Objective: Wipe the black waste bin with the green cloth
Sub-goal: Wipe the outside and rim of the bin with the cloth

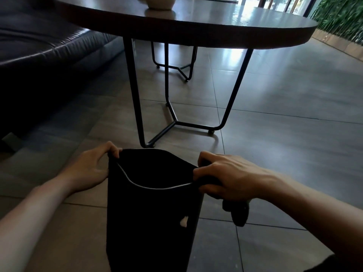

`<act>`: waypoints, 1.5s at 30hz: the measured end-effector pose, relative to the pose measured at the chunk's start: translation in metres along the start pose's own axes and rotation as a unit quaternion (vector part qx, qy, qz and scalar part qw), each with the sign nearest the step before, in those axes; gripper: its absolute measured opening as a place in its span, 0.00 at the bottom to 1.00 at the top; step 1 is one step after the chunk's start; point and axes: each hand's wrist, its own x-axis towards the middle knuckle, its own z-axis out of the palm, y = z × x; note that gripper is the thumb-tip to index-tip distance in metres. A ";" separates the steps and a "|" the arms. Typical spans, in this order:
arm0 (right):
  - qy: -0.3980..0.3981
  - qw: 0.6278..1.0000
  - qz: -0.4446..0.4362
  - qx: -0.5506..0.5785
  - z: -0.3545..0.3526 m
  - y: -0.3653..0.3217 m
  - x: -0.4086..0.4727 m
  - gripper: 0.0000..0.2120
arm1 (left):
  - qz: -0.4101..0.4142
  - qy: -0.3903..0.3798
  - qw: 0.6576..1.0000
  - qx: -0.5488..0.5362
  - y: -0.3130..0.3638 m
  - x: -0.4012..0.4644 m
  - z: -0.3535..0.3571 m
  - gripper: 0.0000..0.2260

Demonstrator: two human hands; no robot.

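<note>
A round dark counter (pixel 196 24) on black legs stands just beyond, a dark sofa (pixel 49 46) to the left. The black waste bin (pixel 153 213) stands upright on the tiled floor (pixel 275 118), mouth upward. The left hand (pixel 94 165) grips its left rim; the right hand (pixel 229 177) grips the right rim, clutching a dark-looking cloth (pixel 237 213).

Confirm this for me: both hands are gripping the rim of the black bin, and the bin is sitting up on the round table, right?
Not quite. In the head view both hands, left and right, grip the bin rim, but it is down by the tiled floor, in front of the round table.
</note>
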 end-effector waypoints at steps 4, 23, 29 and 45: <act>0.026 0.999 0.036 0.000 -0.018 -0.002 0.002 0.10 | 0.055 0.039 0.997 -0.023 0.031 0.014 -0.001 0.22; 0.360 0.893 0.090 0.255 0.010 0.009 -0.001 0.23 | 0.171 -0.065 0.982 0.044 0.084 0.026 0.053 0.37; 0.324 0.944 -0.021 0.049 0.064 -0.027 0.012 0.21 | 0.166 -0.072 0.983 0.038 0.087 0.035 0.055 0.36; 0.401 0.914 -0.018 -0.055 0.089 -0.007 0.012 0.18 | 0.150 -0.111 0.982 0.011 0.088 0.035 0.055 0.37</act>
